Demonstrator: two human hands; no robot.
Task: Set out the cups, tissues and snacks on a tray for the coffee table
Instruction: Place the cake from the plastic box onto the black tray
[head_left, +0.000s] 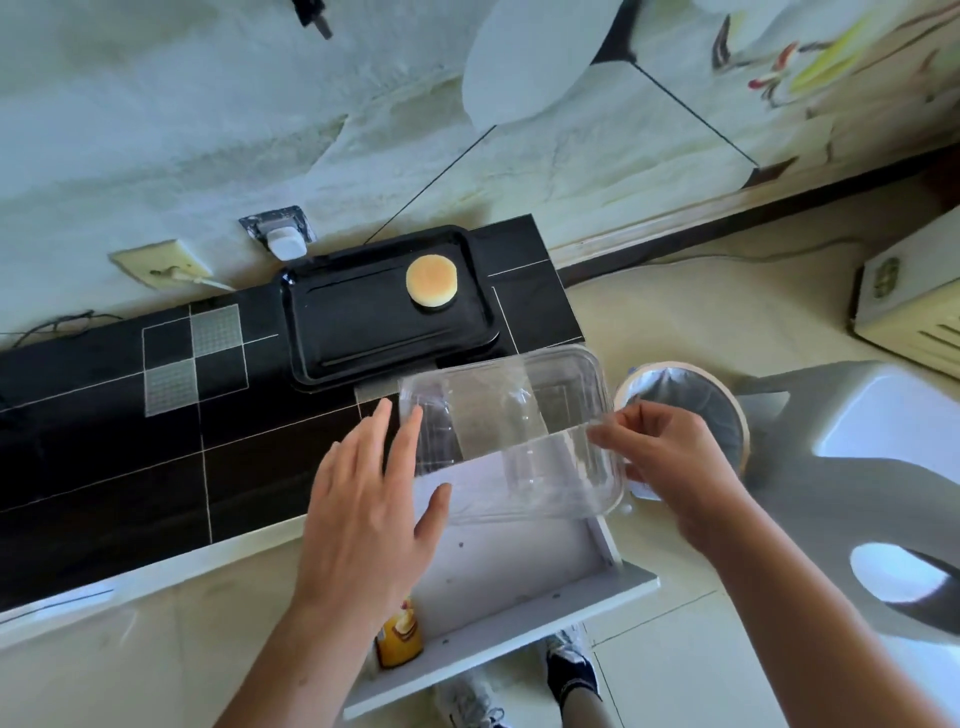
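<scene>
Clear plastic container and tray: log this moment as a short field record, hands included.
tray: black tray on the dark tiled counter
on tray: one round bun, far right part
container: clear plastic container, looks empty, held above the open white drawer
right hand: pinches the container's right edge
left hand: fingers straight, at its left side
drawer contents: yellow packet

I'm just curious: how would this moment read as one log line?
right hand: pinches clear container | left hand: open beside it | black tray: one bun | drawer: open
</scene>
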